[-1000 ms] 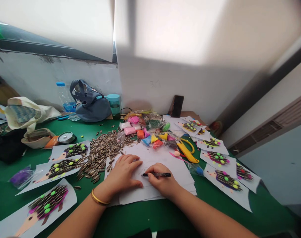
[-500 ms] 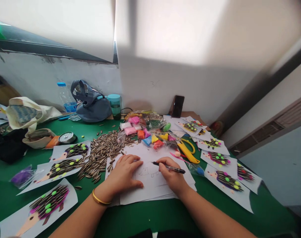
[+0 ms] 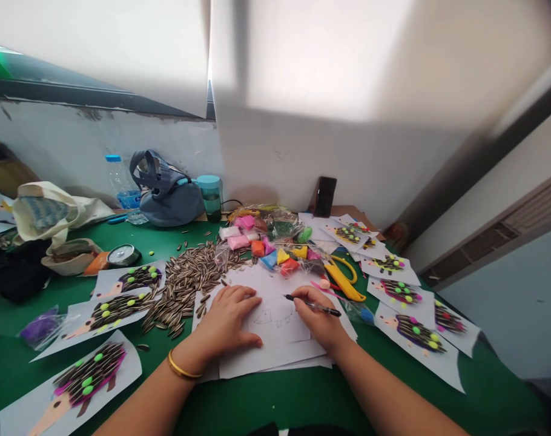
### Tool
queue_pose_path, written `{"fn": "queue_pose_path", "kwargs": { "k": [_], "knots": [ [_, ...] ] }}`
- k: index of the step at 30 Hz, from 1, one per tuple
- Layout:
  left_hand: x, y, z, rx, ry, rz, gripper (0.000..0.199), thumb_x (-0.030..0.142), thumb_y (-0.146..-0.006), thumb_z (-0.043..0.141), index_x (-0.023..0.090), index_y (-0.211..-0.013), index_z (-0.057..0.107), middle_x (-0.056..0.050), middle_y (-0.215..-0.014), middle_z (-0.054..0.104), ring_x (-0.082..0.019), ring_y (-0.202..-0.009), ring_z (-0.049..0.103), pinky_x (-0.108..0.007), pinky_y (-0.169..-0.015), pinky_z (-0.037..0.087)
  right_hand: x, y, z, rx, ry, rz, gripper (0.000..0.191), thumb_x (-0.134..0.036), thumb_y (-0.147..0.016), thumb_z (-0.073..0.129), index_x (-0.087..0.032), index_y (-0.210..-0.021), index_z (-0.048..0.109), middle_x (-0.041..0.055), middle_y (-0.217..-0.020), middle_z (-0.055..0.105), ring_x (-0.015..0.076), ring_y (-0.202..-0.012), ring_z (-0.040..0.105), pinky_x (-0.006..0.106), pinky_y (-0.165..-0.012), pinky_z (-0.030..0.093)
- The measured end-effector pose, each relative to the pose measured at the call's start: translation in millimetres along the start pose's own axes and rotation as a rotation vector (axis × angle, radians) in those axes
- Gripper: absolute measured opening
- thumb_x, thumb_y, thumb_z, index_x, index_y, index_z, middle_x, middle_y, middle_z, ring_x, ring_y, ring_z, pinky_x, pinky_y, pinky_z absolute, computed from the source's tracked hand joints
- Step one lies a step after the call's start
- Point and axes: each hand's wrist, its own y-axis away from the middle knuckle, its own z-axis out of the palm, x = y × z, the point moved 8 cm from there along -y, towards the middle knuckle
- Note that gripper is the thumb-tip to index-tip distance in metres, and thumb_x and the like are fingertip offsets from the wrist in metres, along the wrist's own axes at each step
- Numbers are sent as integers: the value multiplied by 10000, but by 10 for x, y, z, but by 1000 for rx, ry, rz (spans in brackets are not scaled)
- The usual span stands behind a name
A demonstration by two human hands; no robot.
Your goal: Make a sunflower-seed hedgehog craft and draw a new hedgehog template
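My right hand (image 3: 318,318) grips a black pen (image 3: 315,306), its tip on or just over the top sheet of white paper (image 3: 257,358). A thin line drawing of a hedgehog-like animal (image 3: 273,316) with a pointed snout and short legs shows there. Flat on the left part of the sheet, my left hand (image 3: 230,321) lies with fingers spread; a gold bangle (image 3: 183,367) circles that wrist. A heap of striped sunflower seeds (image 3: 189,275) touches the stack's left side. Colourful packets of modelling clay (image 3: 266,242) lie just behind the paper.
Finished hedgehog pictures with seed spines (image 3: 89,378) lie left, and more hedgehog pictures (image 3: 414,336) lie right. Yellow-handled scissors (image 3: 346,281) are right of the clay. A phone (image 3: 325,197) leans on the wall. At the back stand a blue bag (image 3: 171,200) and a teal-lidded cup (image 3: 211,197).
The pen tip has moved slightly right along the animal's back, and a faint curved line shows behind it. My left hand has stayed in place.
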Motion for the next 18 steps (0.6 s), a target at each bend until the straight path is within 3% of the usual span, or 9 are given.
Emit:
{"fn": "queue_pose_path", "kwargs": {
  "k": [6, 18],
  "knots": [
    [1, 3, -3, 5, 5, 1, 817, 542, -540, 861, 263, -1269, 619, -101, -1327, 577, -338, -1230, 482, -528, -1094, 317, -29, -9, 24, -25, 82, 4, 142, -289, -856, 528, -207, -811, 635, 7, -765, 633, 179, -722, 580, 276, -643, 438],
    [14, 6, -7, 18, 4, 6, 799, 575, -566, 837, 273, -1271, 613, -102, -1321, 578, -341, -1226, 480, -525, -1085, 322, -253, 8, 224, -90, 201, -146, 130, -221, -844, 588, -233, -939, 677, 31, -928, 687, 197, -896, 619, 319, -813, 478]
  ]
}}
